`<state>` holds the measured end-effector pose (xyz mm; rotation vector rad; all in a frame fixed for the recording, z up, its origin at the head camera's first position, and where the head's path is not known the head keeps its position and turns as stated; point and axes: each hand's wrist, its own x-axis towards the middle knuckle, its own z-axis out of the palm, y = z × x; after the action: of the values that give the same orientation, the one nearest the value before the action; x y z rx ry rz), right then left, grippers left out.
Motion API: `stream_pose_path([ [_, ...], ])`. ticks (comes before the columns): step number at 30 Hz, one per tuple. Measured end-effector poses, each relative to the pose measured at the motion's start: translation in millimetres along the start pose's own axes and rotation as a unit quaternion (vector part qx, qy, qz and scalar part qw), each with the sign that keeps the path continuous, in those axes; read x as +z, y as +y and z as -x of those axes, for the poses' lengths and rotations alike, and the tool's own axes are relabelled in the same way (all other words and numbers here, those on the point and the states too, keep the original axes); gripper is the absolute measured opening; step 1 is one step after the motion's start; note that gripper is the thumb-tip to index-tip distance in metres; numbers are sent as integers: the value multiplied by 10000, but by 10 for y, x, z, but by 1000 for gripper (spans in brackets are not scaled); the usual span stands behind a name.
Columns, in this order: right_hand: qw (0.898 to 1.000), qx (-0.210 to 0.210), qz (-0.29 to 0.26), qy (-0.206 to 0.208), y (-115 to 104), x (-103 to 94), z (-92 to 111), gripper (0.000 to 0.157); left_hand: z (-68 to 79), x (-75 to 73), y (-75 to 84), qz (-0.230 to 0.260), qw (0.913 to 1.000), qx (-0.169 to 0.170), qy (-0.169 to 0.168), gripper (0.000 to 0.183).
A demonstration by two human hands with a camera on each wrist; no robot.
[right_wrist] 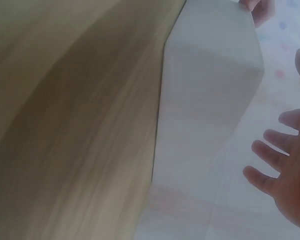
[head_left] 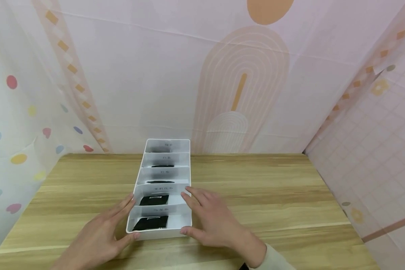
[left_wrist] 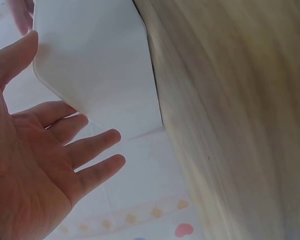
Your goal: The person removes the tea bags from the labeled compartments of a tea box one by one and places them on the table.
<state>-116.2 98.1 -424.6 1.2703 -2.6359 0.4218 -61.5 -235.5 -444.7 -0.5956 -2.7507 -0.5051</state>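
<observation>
A long white divided box (head_left: 180,217) stands on the wooden table, its several compartments running away from me. Flat black packets lie inside; the nearest packet (head_left: 150,223) and the one behind it (head_left: 154,200) show most. My left hand (head_left: 98,236) is at the box's near left corner, thumb at the front and fingers along the left side. In the left wrist view that hand (left_wrist: 35,165) has its fingers extended, touching the white wall (left_wrist: 100,65). My right hand (head_left: 214,217) is spread beside the right side. The right wrist view shows its fingers (right_wrist: 270,156) apart from the wall.
Small dark lettering (head_left: 163,188) marks the compartment dividers. The wooden tabletop (head_left: 270,202) stretches to both sides of the box. A patterned cloth backdrop (head_left: 148,75) rises behind the table, close to the box's far end.
</observation>
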Motion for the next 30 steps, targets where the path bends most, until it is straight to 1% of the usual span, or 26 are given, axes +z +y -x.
stream_pose_path([
  [7, 9995, -307, 47, 29, -158, 57, -121, 83, 12, -23, 21, -29, 10000, 2, 57, 90],
  [10, 9990, -439, 60, 35, -221, 87, -164, 81, 5, -30, 30, 44, 10000, -39, -5, 88],
  [14, 9969, -745, 207, 128, -285, 150, -205, 77, 8, -32, 37, 108, 9998, -99, -104, 87],
  [16, 9954, -906, 223, 198, -308, 180, -220, 73, 10, -32, 36, 117, 9998, -113, -123, 87],
  [21, 9920, -1240, 7, 242, -352, 246, -260, 61, 16, -23, 26, 86, 9998, -112, -124, 88],
  [27, 9909, -1339, 123, 95, -374, 329, -307, 48, 21, -9, 17, 73, 9998, -130, -109, 89],
  [30, 9904, -1375, 113, 127, -374, 357, -329, 39, 11, -7, 21, 67, 9999, -87, -103, 89],
])
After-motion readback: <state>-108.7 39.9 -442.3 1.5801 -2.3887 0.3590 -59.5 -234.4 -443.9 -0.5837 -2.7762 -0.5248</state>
